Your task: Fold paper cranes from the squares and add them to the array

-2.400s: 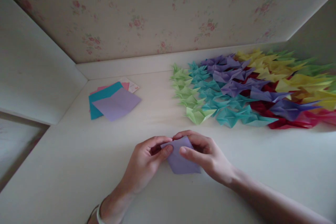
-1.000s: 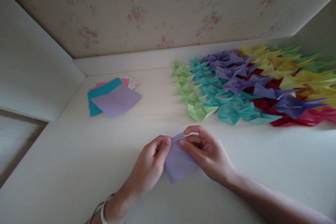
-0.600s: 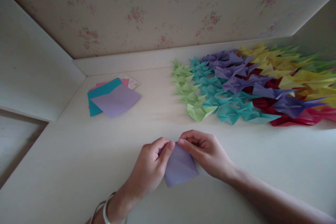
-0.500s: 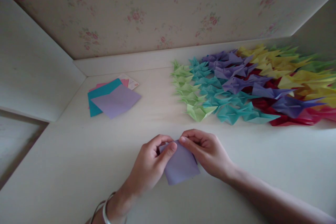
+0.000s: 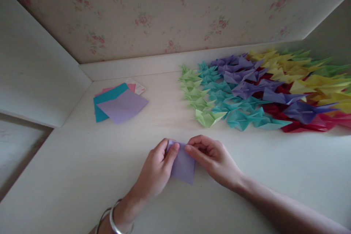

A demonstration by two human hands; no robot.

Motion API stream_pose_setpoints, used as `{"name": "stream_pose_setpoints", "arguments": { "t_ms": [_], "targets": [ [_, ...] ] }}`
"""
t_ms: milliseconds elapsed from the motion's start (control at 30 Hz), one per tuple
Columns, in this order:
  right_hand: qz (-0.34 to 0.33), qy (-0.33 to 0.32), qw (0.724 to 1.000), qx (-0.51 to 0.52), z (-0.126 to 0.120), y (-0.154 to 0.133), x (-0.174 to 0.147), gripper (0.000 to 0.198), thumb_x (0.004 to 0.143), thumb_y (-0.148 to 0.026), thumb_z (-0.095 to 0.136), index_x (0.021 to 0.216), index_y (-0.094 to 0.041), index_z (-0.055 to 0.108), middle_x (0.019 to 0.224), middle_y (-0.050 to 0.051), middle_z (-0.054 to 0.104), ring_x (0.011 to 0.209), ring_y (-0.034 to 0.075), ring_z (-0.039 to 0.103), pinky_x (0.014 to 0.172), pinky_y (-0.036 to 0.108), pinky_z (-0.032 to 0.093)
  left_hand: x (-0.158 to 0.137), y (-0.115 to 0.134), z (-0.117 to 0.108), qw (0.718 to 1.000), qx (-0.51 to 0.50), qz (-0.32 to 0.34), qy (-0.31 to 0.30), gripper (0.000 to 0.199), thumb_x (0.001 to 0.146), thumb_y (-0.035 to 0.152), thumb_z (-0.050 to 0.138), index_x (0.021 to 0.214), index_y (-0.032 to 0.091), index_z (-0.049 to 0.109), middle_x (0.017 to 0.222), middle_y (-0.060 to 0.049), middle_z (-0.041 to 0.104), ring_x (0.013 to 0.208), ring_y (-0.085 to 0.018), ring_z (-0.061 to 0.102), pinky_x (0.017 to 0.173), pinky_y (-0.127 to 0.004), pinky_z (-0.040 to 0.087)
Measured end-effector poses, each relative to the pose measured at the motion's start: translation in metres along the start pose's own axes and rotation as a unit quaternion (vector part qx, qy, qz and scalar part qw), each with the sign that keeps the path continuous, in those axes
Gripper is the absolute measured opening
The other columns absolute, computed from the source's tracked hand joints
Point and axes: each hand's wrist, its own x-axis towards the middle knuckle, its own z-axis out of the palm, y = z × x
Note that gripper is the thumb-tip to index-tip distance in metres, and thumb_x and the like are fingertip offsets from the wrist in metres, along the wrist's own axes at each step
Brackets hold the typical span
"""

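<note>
A small folded lilac paper lies on the white table near the front middle. My left hand pinches its upper left edge between thumb and fingers. My right hand grips its upper right edge with the fingertips. Both hands meet at the top of the paper. Its lower corner rests on the table between my wrists.
A stack of flat paper squares, lilac on top of teal and pink, lies at the back left. Several folded paper cranes in green, teal, purple, red and yellow cover the back right. A floral wall rises behind.
The lilac paper has turned in my hands and looks narrower than before. Both hands stayed at the same spot on the table, fingers shifting along its top edge.
</note>
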Motion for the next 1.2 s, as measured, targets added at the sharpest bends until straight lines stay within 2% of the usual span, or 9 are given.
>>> {"name": "stream_pose_setpoints", "arguments": {
  "t_ms": [100, 200, 300, 433, 600, 800, 1033, 1200],
  "targets": [
    [-0.003, -0.045, 0.996, -0.076, 0.0001, -0.0033, -0.0006, 0.027, 0.094, -0.039, 0.058, 0.086, -0.017, 0.071, 0.072, 0.001, 0.065, 0.063, 0.013, 0.054, 0.055, 0.023, 0.039, -0.0003, 0.0024, -0.0005, 0.999, 0.025, 0.043, -0.007, 0.034, 0.096, 0.049, 0.049, 0.081, 0.020, 0.057, 0.066, 0.003, 0.054, 0.059, -0.013, 0.049, 0.052, -0.022, 0.038],
    [-0.004, -0.057, 0.992, -0.116, 0.0000, -0.0043, -0.0012, 0.034, 0.098, -0.041, 0.050, 0.086, -0.017, 0.070, 0.070, 0.001, 0.063, 0.061, 0.013, 0.051, 0.053, 0.023, 0.037, -0.0017, 0.0048, -0.0016, 0.999, -0.022, 0.030, -0.019, 0.038, 0.101, 0.048, 0.036, 0.090, 0.021, 0.059, 0.076, 0.000, 0.059, 0.068, -0.016, 0.053, 0.061, -0.024, 0.043],
    [-0.002, -0.055, 0.993, -0.106, -0.0004, -0.0037, -0.0016, 0.036, 0.100, -0.042, 0.047, 0.086, -0.017, 0.068, 0.072, 0.000, 0.061, 0.064, 0.013, 0.051, 0.056, 0.023, 0.038, -0.0011, 0.0048, -0.0039, 0.997, -0.072, 0.005, -0.007, 0.039, 0.102, 0.046, 0.035, 0.086, 0.021, 0.059, 0.079, -0.001, 0.059, 0.073, -0.017, 0.053, 0.066, -0.025, 0.044],
    [0.011, -0.061, 0.995, -0.082, -0.0008, -0.0011, -0.0021, 0.039, 0.101, -0.045, 0.044, 0.082, -0.017, 0.063, 0.070, -0.001, 0.054, 0.063, 0.012, 0.047, 0.055, 0.023, 0.036, 0.0013, 0.0042, -0.0052, 0.996, -0.087, -0.008, 0.012, 0.034, 0.099, 0.044, 0.044, 0.075, 0.021, 0.053, 0.072, 0.001, 0.052, 0.071, -0.016, 0.049, 0.065, -0.025, 0.043],
    [0.034, -0.063, 0.996, -0.043, -0.0013, 0.0001, 0.0001, 0.041, 0.098, -0.048, 0.047, 0.075, -0.016, 0.059, 0.067, -0.003, 0.047, 0.061, 0.011, 0.042, 0.053, 0.024, 0.033, 0.0004, 0.0062, -0.0045, 0.999, -0.052, 0.014, 0.004, 0.036, 0.100, 0.045, 0.042, 0.074, 0.022, 0.047, 0.069, 0.004, 0.045, 0.063, -0.014, 0.042, 0.057, -0.023, 0.037],
    [0.057, -0.093, 0.994, -0.014, -0.0041, -0.0051, 0.0015, 0.034, 0.093, -0.046, 0.057, 0.085, -0.014, 0.068, 0.072, 0.000, 0.057, 0.065, 0.012, 0.047, 0.054, 0.023, 0.034, -0.0031, 0.0070, -0.0037, 0.995, 0.061, 0.068, -0.030, 0.031, 0.102, 0.039, 0.039, 0.084, 0.021, 0.056, 0.069, 0.003, 0.053, 0.064, -0.014, 0.050, 0.058, -0.024, 0.036],
    [0.097, -0.119, 0.987, 0.046, -0.0039, -0.0047, 0.0015, 0.036, 0.086, -0.047, 0.066, 0.087, -0.012, 0.070, 0.073, 0.001, 0.060, 0.061, 0.010, 0.046, 0.051, 0.022, 0.032, -0.0023, 0.0069, -0.0026, 0.988, 0.117, 0.095, -0.036, 0.030, 0.102, 0.036, 0.038, 0.086, 0.021, 0.057, 0.071, 0.001, 0.059, 0.065, -0.016, 0.056, 0.061, -0.026, 0.037],
    [0.051, -0.097, 0.994, 0.010, -0.0022, -0.0060, 0.0000, 0.029, 0.089, -0.041, 0.064, 0.086, -0.013, 0.070, 0.074, 0.002, 0.063, 0.064, 0.012, 0.050, 0.054, 0.023, 0.036, -0.0015, 0.0089, -0.0014, 0.991, 0.105, 0.078, -0.026, 0.030, 0.103, 0.035, 0.037, 0.083, 0.021, 0.054, 0.070, 0.002, 0.055, 0.065, -0.016, 0.053, 0.061, -0.027, 0.036]
  ]
}}
